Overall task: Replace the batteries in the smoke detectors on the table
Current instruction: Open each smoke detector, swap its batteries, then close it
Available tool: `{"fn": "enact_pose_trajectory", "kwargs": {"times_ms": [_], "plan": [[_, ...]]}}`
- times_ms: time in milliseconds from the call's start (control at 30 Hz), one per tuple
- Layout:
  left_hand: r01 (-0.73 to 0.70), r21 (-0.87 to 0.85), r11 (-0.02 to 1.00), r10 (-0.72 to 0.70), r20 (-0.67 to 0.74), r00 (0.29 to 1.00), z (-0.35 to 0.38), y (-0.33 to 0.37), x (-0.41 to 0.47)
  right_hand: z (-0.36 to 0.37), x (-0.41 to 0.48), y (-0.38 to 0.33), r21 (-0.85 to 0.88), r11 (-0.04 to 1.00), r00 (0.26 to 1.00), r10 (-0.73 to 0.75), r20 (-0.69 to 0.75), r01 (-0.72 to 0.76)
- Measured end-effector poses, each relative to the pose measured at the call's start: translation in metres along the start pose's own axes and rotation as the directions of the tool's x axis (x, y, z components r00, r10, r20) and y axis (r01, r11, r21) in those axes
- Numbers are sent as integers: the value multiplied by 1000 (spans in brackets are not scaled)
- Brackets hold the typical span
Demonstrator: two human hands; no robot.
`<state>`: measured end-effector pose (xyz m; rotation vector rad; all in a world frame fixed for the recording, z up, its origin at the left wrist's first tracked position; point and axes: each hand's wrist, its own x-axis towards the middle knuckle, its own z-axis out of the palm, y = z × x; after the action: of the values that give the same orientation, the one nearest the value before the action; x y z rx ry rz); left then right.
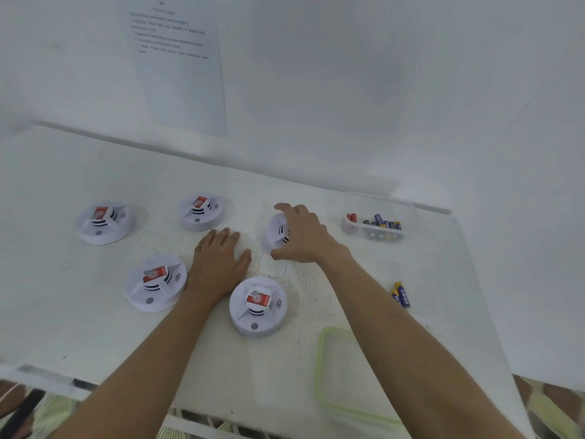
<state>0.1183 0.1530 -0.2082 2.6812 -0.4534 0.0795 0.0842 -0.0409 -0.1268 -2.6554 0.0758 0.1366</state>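
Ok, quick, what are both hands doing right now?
Left hand: open, flat on the table.
Right hand: open, spread over a smoke detector.

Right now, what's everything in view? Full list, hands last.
smoke detectors: 5, white, four showing red labels, across the table's left and middle
battery box: 1, clear, far right
boxed batteries: several, purple-yellow and red, count unclear
loose batteries: 2, purple-yellow, right side of the table
lid: 1, clear with green rim, near right
paper sheet: 1, white, printed, on the wall
table: 1, white
left hand: flat on the table between detectors
right hand: spread over the fifth detector, grip unclear
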Motion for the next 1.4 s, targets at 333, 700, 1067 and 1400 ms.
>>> {"fn": "enact_pose_trajectory", "kwargs": {"times_ms": [333, 700, 1067, 1400], "plan": [[-15, -400, 916, 22, 13, 1000, -44, 34, 1, -29, -74, 17, 669, 720, 961, 12, -277, 184], [239, -931, 276, 109, 277, 955, -67, 113, -42, -26, -100, 31, 817, 533, 972, -47, -230, 220], [-241, -618, 748, 336, 39, 941, -71, 102, -31, -52, -109, 40, 593, 784, 983, -132, -128, 183], [-512, -395, 763, 543, -40, 839, -86, 103, -17, -65, -113, 42, 550, 821, 982, -188, 9, 152]]}}
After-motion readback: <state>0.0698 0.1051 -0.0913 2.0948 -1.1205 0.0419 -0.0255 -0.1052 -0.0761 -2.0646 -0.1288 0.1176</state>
